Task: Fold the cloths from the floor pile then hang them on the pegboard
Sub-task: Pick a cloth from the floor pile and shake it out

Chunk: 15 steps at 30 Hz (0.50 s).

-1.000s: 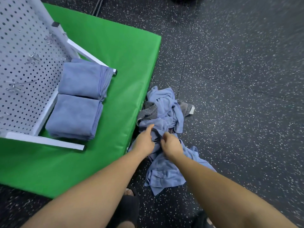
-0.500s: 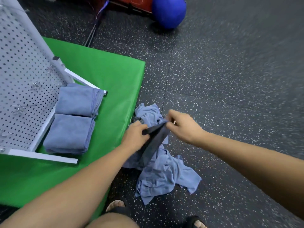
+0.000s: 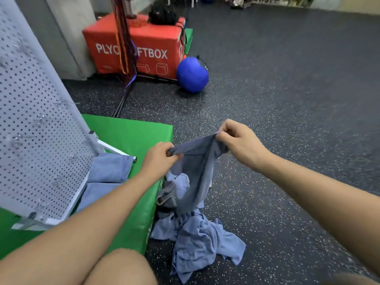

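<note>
Pinching the blue cloth [image 3: 197,177] by its top edge with left hand [image 3: 159,161] and right hand [image 3: 240,142]; might drag neighbours up, tail trailing into the floor pile [image 3: 201,243].

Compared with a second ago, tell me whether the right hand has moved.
Yes. The right hand has lifted off the floor pile, rightward from the green mat, pinching a cloth.

Left hand [image 3: 159,159] and right hand [image 3: 239,140] pinch a blue cloth's [image 3: 197,173] top edge, stretched between them; it hangs over the floor pile [image 3: 197,241] beside the green mat [image 3: 131,132].
</note>
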{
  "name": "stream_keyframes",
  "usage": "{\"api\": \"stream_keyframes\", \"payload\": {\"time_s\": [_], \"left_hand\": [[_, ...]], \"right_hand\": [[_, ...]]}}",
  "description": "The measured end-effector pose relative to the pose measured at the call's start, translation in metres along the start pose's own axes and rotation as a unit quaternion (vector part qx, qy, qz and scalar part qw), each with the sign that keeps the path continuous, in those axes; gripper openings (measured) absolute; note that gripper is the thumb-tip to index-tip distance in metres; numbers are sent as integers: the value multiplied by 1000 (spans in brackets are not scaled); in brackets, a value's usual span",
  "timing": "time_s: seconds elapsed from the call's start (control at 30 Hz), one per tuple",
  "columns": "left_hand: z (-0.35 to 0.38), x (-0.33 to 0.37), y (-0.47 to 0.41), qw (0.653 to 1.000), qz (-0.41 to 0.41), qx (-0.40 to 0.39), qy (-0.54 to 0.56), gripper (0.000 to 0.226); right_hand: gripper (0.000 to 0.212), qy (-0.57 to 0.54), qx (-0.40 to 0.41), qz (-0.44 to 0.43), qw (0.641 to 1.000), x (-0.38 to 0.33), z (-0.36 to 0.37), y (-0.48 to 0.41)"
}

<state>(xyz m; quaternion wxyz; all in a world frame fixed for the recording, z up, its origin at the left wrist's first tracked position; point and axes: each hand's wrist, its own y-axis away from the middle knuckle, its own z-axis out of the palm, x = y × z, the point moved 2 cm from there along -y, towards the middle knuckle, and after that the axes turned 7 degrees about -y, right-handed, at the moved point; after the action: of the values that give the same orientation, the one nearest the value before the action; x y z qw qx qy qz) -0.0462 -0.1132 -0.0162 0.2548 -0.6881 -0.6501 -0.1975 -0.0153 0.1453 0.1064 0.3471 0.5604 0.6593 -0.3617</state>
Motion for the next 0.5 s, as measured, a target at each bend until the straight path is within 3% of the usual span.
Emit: {"api": "stream_keyframes", "payload": {"time_s": [0.17, 0.3, 0.5], "left_hand": [[-49, 65, 4, 997, 32, 57, 51, 19], [-91, 102, 16, 987, 69, 134, 48, 27], [-125, 121, 40, 977, 59, 163, 125, 17]], "right_hand": [[17, -51, 77, -41, 995, -68, -30, 13], [13, -81, 176, -63, 979, -109, -68, 31], [14, -164, 291, -36, 942, -117, -117, 67]]}}
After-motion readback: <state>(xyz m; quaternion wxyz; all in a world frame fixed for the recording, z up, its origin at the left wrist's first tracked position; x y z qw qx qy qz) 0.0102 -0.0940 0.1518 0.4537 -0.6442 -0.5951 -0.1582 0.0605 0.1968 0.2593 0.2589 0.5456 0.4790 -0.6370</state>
